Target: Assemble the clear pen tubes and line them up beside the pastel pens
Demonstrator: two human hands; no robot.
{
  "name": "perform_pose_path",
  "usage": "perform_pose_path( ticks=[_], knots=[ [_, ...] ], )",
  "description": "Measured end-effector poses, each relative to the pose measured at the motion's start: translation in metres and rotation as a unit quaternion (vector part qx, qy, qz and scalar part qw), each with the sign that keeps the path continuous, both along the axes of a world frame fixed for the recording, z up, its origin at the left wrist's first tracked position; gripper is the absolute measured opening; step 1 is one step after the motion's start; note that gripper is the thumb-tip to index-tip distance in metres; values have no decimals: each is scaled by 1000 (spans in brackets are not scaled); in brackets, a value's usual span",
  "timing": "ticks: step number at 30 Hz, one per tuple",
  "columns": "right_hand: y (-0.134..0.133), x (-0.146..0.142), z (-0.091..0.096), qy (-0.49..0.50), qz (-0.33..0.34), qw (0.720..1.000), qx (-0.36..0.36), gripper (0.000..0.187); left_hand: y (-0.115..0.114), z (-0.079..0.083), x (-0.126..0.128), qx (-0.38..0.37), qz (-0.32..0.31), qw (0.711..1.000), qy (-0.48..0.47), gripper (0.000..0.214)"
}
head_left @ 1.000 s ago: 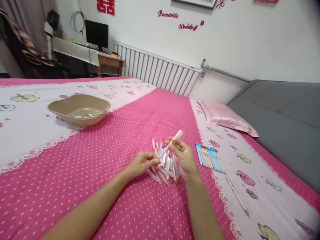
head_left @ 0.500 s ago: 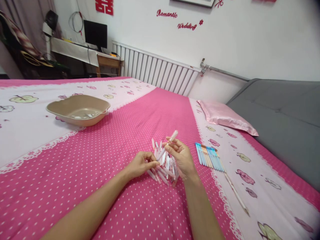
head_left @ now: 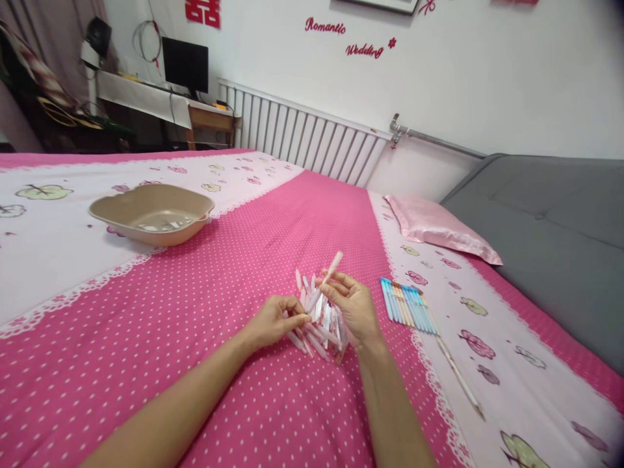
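A pale pink pen [head_left: 334, 264] is held slantwise over a heap of pens. My right hand [head_left: 358, 312] is closed round its upper part between thumb and fingers. At its lower end, my left hand [head_left: 277, 320] is closed in a pinch, and the fingertips partly hide that end. Beneath and between both hands lies the loose heap of pink and clear pens [head_left: 319, 338] on the bedspread; my right hand covers some of it. Right of my right hand, several blue and peach pens [head_left: 408, 307] lie side by side in a row.
A beige plastic basin [head_left: 151, 211] stands on the pink dotted bedspread [head_left: 234, 403] at the left. One white-and-red pen [head_left: 461, 377] lies below the row. A pink pillow [head_left: 441, 231] rests by the grey headboard [head_left: 546, 214]. Beyond the bed are a radiator [head_left: 302, 130] and a desk [head_left: 146, 97].
The upper end of the held pen has shifted slightly left, with the fingers of my right hand moving a little. My left hand keeps its place.
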State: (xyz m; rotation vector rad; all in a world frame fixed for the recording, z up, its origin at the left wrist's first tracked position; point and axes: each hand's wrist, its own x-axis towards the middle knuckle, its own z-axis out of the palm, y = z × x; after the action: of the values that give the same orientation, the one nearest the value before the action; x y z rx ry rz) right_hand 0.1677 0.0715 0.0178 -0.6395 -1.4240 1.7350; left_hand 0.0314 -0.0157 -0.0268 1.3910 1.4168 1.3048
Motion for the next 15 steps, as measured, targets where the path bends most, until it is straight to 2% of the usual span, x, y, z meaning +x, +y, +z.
perform_pose_path(
  ticks=[3,8,11,15],
  knots=[
    [-4,-5,-3,-3,21,1000,15,36,0,1,1,8,21,999,-32,32],
    [-14,-17,-15,-55,80,993,69,25,3,-1,-1,47,78,994,-61,34],
    [-18,-21,-19,-58,71,993,69,26,5,-4,-3,64,115,990,-41,33],
    [-17,-22,-19,-64,22,995,68,26,8,-4,-5,72,146,987,-11,29]
  ],
)
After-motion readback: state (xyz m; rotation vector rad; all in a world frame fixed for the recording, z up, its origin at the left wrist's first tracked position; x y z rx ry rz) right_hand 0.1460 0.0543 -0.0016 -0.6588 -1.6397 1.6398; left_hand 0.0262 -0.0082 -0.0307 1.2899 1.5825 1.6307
